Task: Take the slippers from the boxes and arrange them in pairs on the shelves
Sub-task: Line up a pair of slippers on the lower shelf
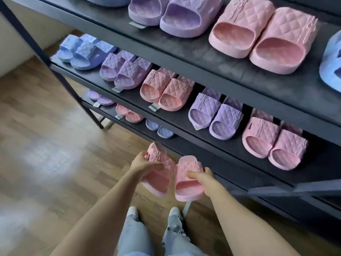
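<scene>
Two in hand: our left hand [145, 161] grips one pink quilted foam slipper [160, 181] by its edge, right hand [206, 179] pinches the other pink slipper [184, 188] at the strap, both off the floor, near the black metal shelf rack [230, 163]. We'd level them, match the other pairs' facing & seat them touching, right of the blue quilted pair [159, 129].

We record both forearms extended forward, downward. Left grip [143, 162] curls round the left slipper [160, 182]; right grip [205, 179] curls round the right slipper [184, 190].
</scene>
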